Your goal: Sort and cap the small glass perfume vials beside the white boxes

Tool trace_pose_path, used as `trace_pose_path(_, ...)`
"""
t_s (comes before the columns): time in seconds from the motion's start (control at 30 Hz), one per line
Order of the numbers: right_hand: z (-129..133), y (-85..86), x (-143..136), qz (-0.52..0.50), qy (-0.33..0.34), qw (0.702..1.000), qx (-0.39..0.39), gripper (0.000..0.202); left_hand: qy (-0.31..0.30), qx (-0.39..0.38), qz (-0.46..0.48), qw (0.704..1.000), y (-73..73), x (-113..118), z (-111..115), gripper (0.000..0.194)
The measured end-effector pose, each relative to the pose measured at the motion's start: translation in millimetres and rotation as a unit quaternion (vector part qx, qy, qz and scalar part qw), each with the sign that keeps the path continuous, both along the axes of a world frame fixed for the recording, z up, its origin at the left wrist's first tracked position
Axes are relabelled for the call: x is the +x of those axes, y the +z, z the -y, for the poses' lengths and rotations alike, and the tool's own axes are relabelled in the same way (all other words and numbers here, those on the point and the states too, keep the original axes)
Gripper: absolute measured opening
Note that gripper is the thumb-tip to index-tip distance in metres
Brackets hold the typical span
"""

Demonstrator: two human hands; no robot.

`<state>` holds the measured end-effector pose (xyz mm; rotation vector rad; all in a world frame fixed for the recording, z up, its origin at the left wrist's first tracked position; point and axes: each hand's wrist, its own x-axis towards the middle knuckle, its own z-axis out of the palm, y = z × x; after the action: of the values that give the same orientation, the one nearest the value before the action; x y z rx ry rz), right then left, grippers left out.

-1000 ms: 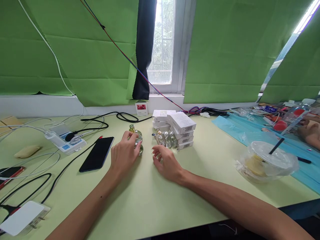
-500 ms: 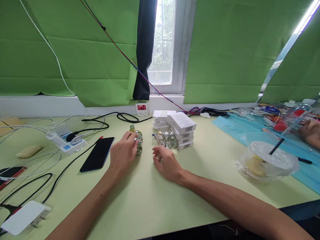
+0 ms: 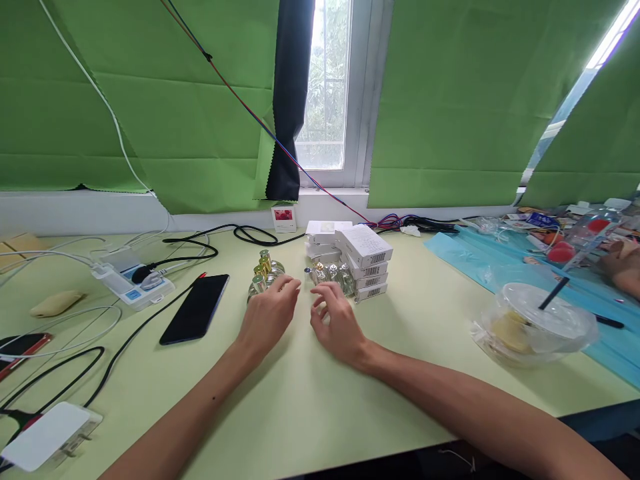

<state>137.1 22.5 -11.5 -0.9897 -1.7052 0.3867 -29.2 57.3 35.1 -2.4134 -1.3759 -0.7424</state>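
Note:
Several small glass bottles with gold and greenish metallic caps (image 3: 262, 267) lie in a row left of centre. My left hand (image 3: 270, 312) is just in front and to the right of them, its fingers loosely bent and nothing visible in them; it partly hides the bottles. Another row of small clear bottles (image 3: 334, 272) lies against a stack of white boxes (image 3: 369, 248). My right hand (image 3: 337, 328) rests in front of that row, fingers curved and apart from the thumb, with nothing seen between them. A narrow gap separates the two hands.
A black phone (image 3: 196, 309) lies to the left, near a white power strip (image 3: 134, 283) and tangled cables. On the right stand a lidded plastic cup (image 3: 533, 320) with a straw and a blue sheet (image 3: 470, 257). Another person's hand (image 3: 623, 267) shows at the far right.
My left hand has come off the left row of bottles and moved right, uncovering their caps. My right hand has shifted slightly, its fingers a little higher.

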Motion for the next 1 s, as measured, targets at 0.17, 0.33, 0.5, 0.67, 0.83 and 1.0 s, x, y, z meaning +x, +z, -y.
trace_pose_path(0.17, 0, 3.4, 3, 0.003, -0.074, 0.997, -0.007, 0.054, -0.058, -0.077, -0.017, 0.995, -10.7, 8, 5, 0.02)
trace_pose_path(0.33, -1, 4.8, 5, 0.065, -0.087, 0.994, -0.006, 0.069, -0.118, -0.159, -0.005, 0.98, -15.0, 15, 13, 0.022)
trace_pose_path(0.5, -4, 2.4, 8, 0.113, -0.073, 0.99, -0.049, 0.08, -0.12, -0.186, -0.002, 0.975, -16.2, 17, 15, 0.023)
trace_pose_path(0.67, -10, 1.8, 13, 0.147, -0.037, 0.985, -0.079, 0.092, -0.119, -0.193, -0.009, 0.974, -19.4, 16, 13, 0.022)
trace_pose_path(0.83, -14, 4.2, 16, 0.143, 0.008, 0.987, -0.075, 0.096, -0.14, -0.196, -0.003, 0.971, -21.6, 17, 13, 0.024)
trace_pose_path(1.0, -13, 4.2, 17, 0.139, 0.017, 0.986, -0.086, 0.092, -0.147, -0.192, -0.008, 0.97, -21.3, 17, 13, 0.027)
